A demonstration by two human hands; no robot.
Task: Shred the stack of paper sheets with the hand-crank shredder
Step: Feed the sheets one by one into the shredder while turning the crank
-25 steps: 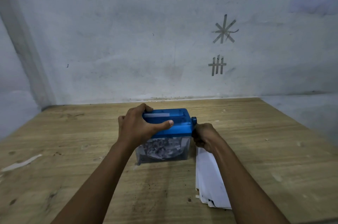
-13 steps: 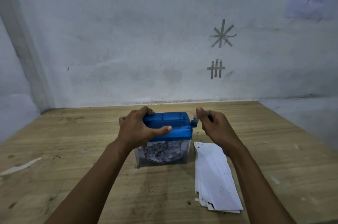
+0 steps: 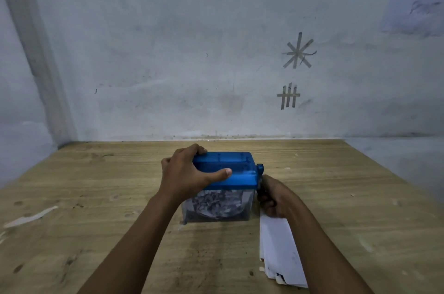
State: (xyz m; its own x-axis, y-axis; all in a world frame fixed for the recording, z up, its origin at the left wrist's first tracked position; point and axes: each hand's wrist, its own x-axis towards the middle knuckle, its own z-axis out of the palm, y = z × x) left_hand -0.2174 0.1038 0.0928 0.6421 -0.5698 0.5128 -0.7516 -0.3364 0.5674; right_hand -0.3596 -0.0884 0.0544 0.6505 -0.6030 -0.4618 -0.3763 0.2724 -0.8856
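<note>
A small hand-crank shredder (image 3: 236,173) with a blue top stands mid-table; its clear bin (image 3: 219,206) holds shredded paper. My left hand (image 3: 186,170) grips the blue top from the left, thumb along the front and fingers over the back edge. My right hand (image 3: 275,197) curls round the crank handle (image 3: 260,170) on the shredder's right side, low in its turn. A stack of white paper sheets (image 3: 280,255) lies on the table just right of the shredder, partly under my right forearm.
The wooden table (image 3: 96,197) runs back to a pale wall (image 3: 192,53) with tape marks. A white paper scrap (image 3: 31,216) lies near the table's left edge. The table's right edge drops off at the far right.
My right hand has swung the crank from the top of its turn down to the low front side. My left hand kept its grip on the shredder top.
</note>
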